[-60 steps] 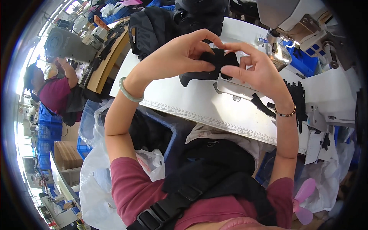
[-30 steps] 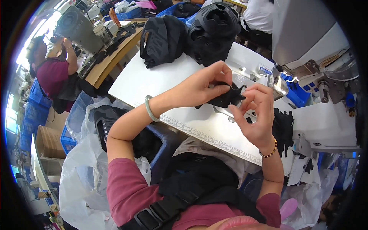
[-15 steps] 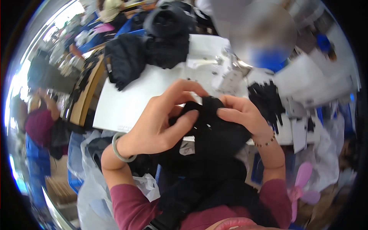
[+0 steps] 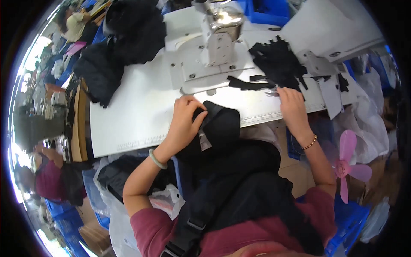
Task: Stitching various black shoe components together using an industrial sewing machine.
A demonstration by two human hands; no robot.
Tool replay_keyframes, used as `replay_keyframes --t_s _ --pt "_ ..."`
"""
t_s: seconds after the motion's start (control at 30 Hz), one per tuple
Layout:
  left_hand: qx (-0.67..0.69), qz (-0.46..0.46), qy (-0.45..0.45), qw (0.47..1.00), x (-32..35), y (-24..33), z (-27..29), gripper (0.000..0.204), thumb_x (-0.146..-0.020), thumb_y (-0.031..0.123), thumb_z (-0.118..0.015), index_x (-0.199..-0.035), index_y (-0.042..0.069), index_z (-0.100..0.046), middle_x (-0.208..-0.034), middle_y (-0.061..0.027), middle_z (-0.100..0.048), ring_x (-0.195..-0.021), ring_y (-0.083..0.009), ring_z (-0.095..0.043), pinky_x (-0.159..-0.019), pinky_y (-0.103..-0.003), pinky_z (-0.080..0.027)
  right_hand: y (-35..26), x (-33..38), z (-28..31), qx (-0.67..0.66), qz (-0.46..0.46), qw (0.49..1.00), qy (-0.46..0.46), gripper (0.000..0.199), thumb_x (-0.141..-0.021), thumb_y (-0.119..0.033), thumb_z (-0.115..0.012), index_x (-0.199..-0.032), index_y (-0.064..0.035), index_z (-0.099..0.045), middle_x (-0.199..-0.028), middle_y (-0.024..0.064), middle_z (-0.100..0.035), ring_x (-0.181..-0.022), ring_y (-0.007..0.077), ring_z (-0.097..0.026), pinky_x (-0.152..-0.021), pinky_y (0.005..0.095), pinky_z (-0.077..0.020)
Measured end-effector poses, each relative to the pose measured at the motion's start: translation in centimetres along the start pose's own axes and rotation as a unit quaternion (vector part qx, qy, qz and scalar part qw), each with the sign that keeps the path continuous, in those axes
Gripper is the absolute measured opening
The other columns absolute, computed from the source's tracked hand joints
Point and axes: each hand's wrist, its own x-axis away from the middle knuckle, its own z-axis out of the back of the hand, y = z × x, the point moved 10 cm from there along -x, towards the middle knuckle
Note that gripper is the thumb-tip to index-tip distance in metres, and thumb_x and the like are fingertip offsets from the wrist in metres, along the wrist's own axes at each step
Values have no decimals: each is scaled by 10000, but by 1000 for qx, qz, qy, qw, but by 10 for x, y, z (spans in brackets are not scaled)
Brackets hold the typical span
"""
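At the table's front edge my left hand (image 4: 185, 122) pinches a piece of black fabric (image 4: 224, 124), which drapes down toward my lap. A pale label-like patch (image 4: 204, 141) shows on the cloth. Out to the right, my right hand (image 4: 294, 112) is over the white table (image 4: 141, 103), its fingertips closed at a small shiny metal tool (image 4: 271, 93); its exact kind is too small to tell. Just beyond lie black fabric strips (image 4: 252, 84) and a larger heap of cut black strips (image 4: 278, 60).
A sewing machine (image 4: 220, 47) stands at the middle back. Dark garments (image 4: 100, 70) are piled at the left. A blue bin (image 4: 267, 13) sits behind, a pink fan (image 4: 342, 168) at the right. Another person (image 4: 53, 180) is at far left.
My right hand has let go of the black fabric and moved right to the metal tool. My left hand keeps the fabric, now lower. The view has shifted, bringing the sewing machine into clearer sight.
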Motion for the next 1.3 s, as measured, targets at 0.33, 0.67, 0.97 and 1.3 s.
replay_keyframes --t_s 0.33,0.67,0.97,1.3 --pt "39 71 -155 985 7 -21 -11 132 -803 58 -606 -917 19 -554 -876 -129 -559 -819 -311 -562 -727 -361 -457 15 -13 10 -40 34 998 -24 162 -843 -47 -541 -991 20 -532 -914 124 -539 -860 276 -521 -777 362 -420" --pt "70 111 -132 982 10 -34 -11 111 -743 65 -654 -822 18 -592 -816 -121 -576 -772 -277 -580 -690 -342 -469 -123 -71 -3 -208 173 960 -70 305 -840 -293 -602 -1089 -118 -577 -717 58 -481 -575 204 -536 -500 302 -435" --pt "107 128 -118 979 13 -39 -11 94 -730 49 -663 -800 15 -608 -797 -101 -574 -715 -233 -573 -654 -301 -463 -142 -93 -14 -222 297 924 -97 213 -757 -233 -654 -928 -106 -657 -717 12 -569 -698 183 -600 -612 304 -467" --pt "121 121 -117 978 14 -39 -13 100 -730 39 -654 -809 20 -596 -799 -87 -563 -728 -227 -568 -655 -301 -460 -144 -98 -22 -232 316 908 -150 219 -771 -223 -638 -955 -107 -663 -742 18 -577 -740 200 -605 -633 322 -477"
